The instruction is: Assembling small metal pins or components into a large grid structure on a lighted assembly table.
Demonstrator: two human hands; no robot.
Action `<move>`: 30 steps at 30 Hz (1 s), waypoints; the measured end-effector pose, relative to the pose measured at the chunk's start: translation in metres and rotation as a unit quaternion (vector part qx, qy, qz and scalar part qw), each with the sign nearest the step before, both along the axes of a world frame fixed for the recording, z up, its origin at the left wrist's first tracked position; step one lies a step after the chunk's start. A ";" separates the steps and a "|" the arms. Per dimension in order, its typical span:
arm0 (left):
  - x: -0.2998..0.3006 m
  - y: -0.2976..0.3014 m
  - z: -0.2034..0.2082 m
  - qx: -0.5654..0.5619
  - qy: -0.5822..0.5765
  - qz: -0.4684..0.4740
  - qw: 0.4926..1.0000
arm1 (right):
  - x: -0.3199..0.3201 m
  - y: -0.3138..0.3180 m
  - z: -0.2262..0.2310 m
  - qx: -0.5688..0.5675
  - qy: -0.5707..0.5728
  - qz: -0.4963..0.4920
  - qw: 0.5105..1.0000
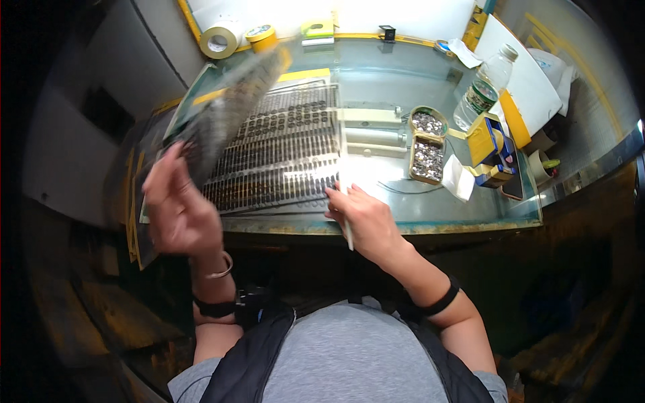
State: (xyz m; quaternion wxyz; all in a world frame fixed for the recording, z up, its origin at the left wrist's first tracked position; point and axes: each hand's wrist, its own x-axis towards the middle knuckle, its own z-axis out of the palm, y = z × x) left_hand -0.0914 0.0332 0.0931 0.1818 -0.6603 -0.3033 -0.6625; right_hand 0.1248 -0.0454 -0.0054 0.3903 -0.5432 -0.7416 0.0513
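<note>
My left hand [183, 208], smeared by motion, pinches the near end of a thin dark-patterned sheet [232, 101]. That sheet is raised and tilted above the left side of a stack of flat, see-through sheets [289, 148] with rows of small dark round and bar-shaped marks. My right hand [366, 221] is closed around a slim whitish stick [349, 235] at the near right corner of the stack. The stick's lower end points toward me, and its exact kind cannot be made out. Fingertips of this hand are by the stack's edge.
Right of the stack, two small tins [428, 158] hold many tiny shiny pieces. Beyond them stand a plastic bottle [480, 94] and a yellow-and-blue holder [494, 144]. Tape rolls [220, 41] lie at the far left. The glass tabletop [463, 218] ends close in front of me.
</note>
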 end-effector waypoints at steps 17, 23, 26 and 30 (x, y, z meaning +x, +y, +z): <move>0.055 -0.040 -0.085 -0.270 0.316 -0.275 0.867 | 0.069 -0.091 0.000 -0.054 0.457 -0.026 0.887; 0.030 -0.049 -0.095 -0.241 0.295 -0.314 0.870 | 0.049 -0.083 -0.001 -0.054 0.339 -0.045 0.938; 0.037 -0.058 -0.097 -0.279 0.359 -0.285 0.844 | 0.042 -0.069 0.007 -0.022 0.231 -0.047 0.972; 0.047 -0.057 -0.099 -0.285 0.361 -0.248 0.853 | 0.046 -0.053 0.010 0.035 0.095 -0.012 0.995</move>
